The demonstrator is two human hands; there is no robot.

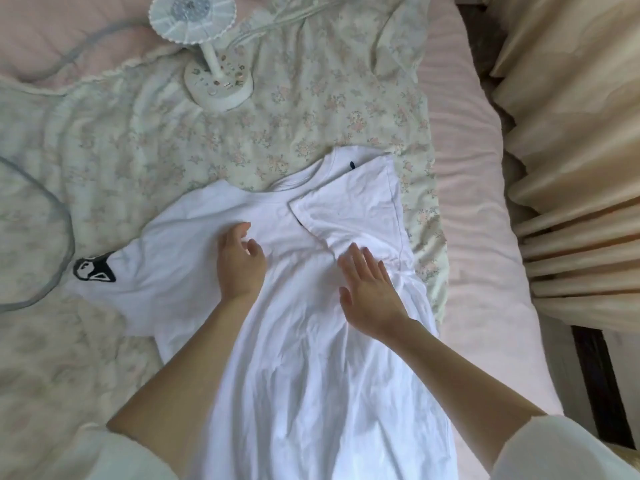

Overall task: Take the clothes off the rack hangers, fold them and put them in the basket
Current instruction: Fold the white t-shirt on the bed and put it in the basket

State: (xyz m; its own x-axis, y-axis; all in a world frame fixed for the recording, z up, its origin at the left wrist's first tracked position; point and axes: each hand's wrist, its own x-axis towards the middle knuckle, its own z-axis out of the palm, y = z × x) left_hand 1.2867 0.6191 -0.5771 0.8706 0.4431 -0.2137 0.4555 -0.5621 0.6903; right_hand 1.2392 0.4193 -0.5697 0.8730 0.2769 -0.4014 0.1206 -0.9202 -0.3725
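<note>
Lying spread on the floral quilt (145,140), the white T-shirt (304,358) runs from under both hands down toward the person. Left hand (239,261) is flat on the chest of the shirt, fingers (242,230) loosely curled and a little apart, gripping nothing; cloth lies beneath them and beyond their tips up to the neckline. Right hand (370,292) is palm-down too, fingers (360,261) straight and spread, tips touching the lower edge of the folded-in sleeve (349,202), which lies just ahead of them, doubled across the shirt's body. The other sleeve stretches flat well out past the left hand's little-finger side, carrying a black printed patch (94,270) at its end. Between the two hands a wrinkled band of shirt fabric is bare. Far beyond the fingertips a white desk fan (204,46) rests on the quilt. Off past the right hand, pink bed sheet (467,202), then beige curtain (571,133).
</note>
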